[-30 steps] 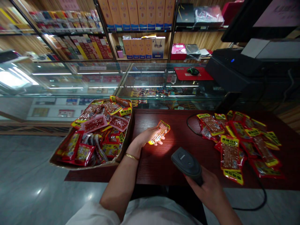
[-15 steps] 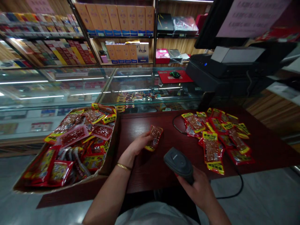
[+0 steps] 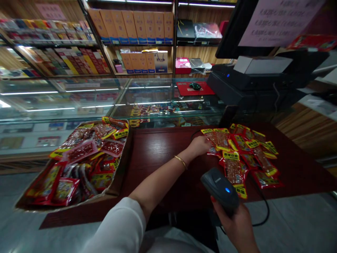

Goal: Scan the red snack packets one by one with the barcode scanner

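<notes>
Sitting at the far left of the worktop, one open cardboard box is holding a heap of snack packets, overlapping too much for an exact count; two pink-edged packs are lying on top. On the shelves behind, eight tall boxes are standing in one row, with four smaller boxes lining up below. One mouse is resting on one red mat on the glass case. The left hand, with one gold bangle circling its wrist, is touching the left edge of the loose pile; its fingertips are hiding, so whether it is gripping a packet cannot be told. The right hand is grasping one handheld scanner, on which one blue light is glowing. Farther right, at least ten red-and-yellow packets are lying overlapped on the worktop, one cable curving below them. Behind, one white box is resting on a black machine, and one monitor is bearing one pink sheet.
</notes>
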